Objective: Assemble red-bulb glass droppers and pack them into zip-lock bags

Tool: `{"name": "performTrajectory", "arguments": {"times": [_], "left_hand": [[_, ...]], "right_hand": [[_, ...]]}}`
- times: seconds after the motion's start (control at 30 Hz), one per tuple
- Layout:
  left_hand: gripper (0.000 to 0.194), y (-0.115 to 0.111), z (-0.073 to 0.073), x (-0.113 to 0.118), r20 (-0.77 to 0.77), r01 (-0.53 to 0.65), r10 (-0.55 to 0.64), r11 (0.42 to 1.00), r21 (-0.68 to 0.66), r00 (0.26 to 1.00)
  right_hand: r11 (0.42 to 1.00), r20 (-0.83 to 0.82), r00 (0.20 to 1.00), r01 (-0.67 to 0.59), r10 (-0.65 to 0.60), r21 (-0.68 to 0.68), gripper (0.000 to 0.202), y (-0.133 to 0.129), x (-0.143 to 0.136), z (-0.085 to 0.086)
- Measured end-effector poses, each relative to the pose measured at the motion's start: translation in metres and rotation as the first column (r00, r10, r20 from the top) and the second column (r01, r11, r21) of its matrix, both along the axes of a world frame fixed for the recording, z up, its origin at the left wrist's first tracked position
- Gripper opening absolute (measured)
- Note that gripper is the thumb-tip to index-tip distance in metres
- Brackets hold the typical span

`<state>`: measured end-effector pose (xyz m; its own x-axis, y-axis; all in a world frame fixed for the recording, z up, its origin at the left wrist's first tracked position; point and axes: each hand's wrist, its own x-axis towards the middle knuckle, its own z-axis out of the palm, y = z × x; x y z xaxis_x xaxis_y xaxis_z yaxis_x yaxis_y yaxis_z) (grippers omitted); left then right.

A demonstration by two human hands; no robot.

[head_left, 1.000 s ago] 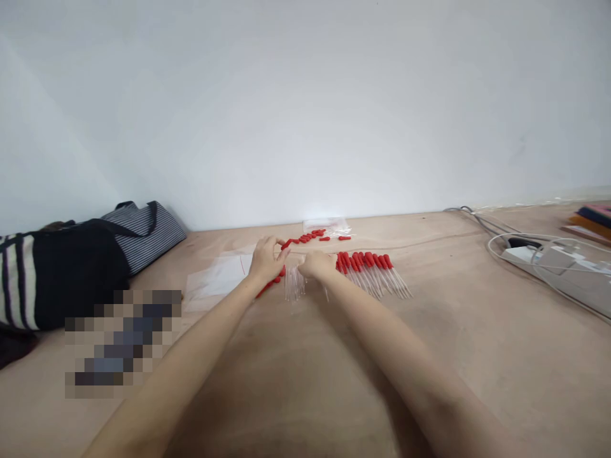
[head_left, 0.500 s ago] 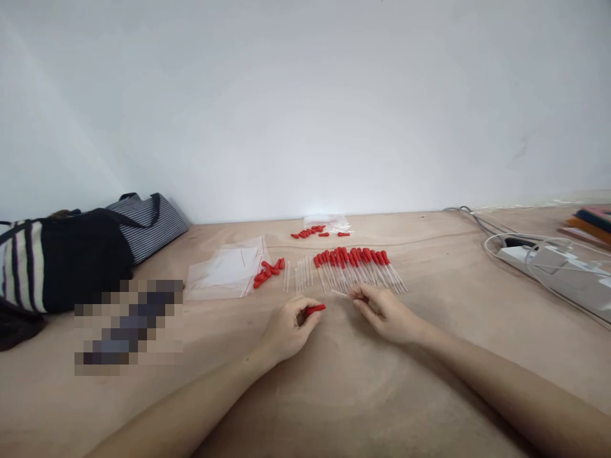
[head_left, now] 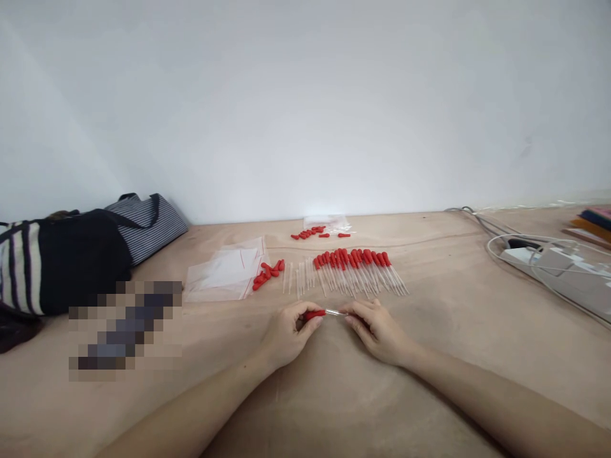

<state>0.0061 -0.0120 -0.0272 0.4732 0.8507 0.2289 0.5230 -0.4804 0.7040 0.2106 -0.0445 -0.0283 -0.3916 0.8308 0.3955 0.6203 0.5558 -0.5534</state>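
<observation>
My left hand (head_left: 292, 331) pinches a red rubber bulb (head_left: 316, 314), its open end facing right. A clear glass tube (head_left: 334, 312) is pinched in my right hand (head_left: 375, 327); its left end meets the mouth of the bulb. Just beyond my hands lies a row of droppers with red bulbs (head_left: 353, 257), their thin tips pointing toward me. Left of that row are several bare glass tubes (head_left: 305, 277), and beside these a small pile of loose red bulbs (head_left: 268, 273).
Clear plastic bags (head_left: 222, 273) lie left of the loose bulbs. More red bulbs (head_left: 308, 233) and a bag are near the wall. A black bag (head_left: 81, 261) sits at the left, a white power strip (head_left: 558, 273) with cables at the right.
My right hand has brought the glass tube down and left, so its end now meets the red bulb. My left hand still holds the bulb, slightly lower.
</observation>
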Motion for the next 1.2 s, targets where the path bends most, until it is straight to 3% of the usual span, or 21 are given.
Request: {"name": "performTrajectory", "arguments": {"times": [0.23, 0.5, 0.77, 1.2], "left_hand": [[0.015, -0.002, 0.003, 0.003, 0.033, 0.019, -0.02, 1.0, 0.006, 0.999], [0.013, -0.009, 0.006, 0.004, -0.012, 0.032, -0.03, 0.977, 0.209, 0.999], [0.01, -0.013, 0.009, 0.006, -0.072, 0.092, -0.07, 0.923, 0.374, 0.995], [0.011, -0.016, 0.01, 0.01, -0.037, 0.079, -0.07, 0.92, 0.383, 0.997]], "right_hand": [[1.0, -0.007, 1.0, -0.003, 0.003, 0.002, 0.017, 0.0, -0.003, 0.001], [0.99, 0.016, 1.0, 0.016, -0.019, 0.143, 0.017, -0.001, -0.005, -0.001], [0.947, 0.138, 0.99, -0.046, 0.001, 0.318, 0.022, -0.001, -0.002, 0.002], [0.979, 0.114, 0.993, -0.038, 0.015, 0.201, 0.021, -0.003, -0.009, 0.004]]}}
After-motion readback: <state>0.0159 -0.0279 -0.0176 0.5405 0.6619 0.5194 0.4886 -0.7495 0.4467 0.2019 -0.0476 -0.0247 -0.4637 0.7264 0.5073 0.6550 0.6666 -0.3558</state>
